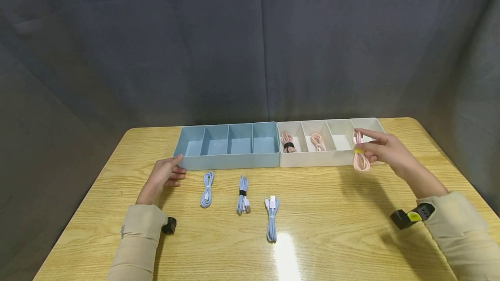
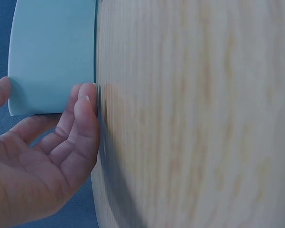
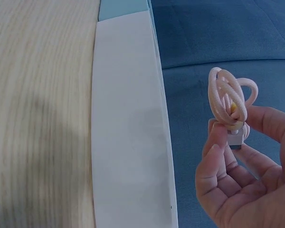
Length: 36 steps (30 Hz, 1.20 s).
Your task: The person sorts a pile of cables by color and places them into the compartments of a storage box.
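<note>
My right hand point(image 1: 384, 148) pinches a coiled pink charging cable point(image 1: 361, 162) over the front edge of the white divided box point(image 1: 316, 159). A yellow tie wraps that cable, and its white plug point(image 3: 235, 138) shows between the fingers in the right wrist view. At the front left corner of the blue divided box point(image 1: 230, 161), my left hand point(image 1: 163, 174) holds on, thumb at the rim and fingers bent round the corner. Two pink cables lie in the white box: a black-tied one point(image 1: 288, 143) in the leftmost compartment and another point(image 1: 317, 141) beside it.
On the wooden table point(image 1: 332, 229), in front of the blue box, lie a coiled blue cable point(image 1: 207, 189), a black-tied blue cable point(image 1: 242, 194) and a blue cable with a white plug point(image 1: 271, 220). The boxes stand end to end before a dark curtain point(image 1: 218, 55).
</note>
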Each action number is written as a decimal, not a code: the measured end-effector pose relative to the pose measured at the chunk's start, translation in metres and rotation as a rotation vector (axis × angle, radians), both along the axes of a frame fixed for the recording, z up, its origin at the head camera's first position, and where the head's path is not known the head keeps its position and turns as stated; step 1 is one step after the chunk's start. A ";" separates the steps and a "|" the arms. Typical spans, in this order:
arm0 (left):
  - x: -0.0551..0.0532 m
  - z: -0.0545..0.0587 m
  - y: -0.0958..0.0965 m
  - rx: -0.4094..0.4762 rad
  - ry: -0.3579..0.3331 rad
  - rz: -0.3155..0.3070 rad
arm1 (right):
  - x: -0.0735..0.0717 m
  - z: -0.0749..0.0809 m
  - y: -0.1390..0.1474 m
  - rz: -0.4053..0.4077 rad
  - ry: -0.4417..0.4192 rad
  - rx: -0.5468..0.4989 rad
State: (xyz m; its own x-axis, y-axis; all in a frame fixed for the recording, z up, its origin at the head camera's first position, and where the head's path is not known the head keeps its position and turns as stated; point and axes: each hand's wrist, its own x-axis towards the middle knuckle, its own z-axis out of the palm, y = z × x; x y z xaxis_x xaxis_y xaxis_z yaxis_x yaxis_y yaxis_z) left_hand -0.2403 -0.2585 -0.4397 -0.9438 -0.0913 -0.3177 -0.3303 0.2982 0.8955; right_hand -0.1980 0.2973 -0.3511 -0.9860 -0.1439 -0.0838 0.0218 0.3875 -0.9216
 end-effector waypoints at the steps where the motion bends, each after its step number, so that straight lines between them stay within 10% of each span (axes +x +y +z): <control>1: -0.003 -0.005 -0.002 -0.003 0.006 -0.008 | -0.001 0.001 0.000 0.002 0.004 0.007; 5: -0.012 -0.017 -0.009 -0.010 0.024 -0.021 | -0.006 0.004 0.002 0.008 0.009 0.037; 14: 0.010 0.017 0.006 0.003 0.008 -0.024 | -0.018 0.010 0.005 -0.001 -0.006 0.065; 23: 0.013 0.024 0.010 -0.026 -0.010 -0.025 | -0.032 0.014 0.007 -0.042 -0.049 0.052; 36: -0.024 -0.037 -0.016 -0.051 0.020 0.021 | -0.046 0.010 0.005 -0.073 -0.039 0.100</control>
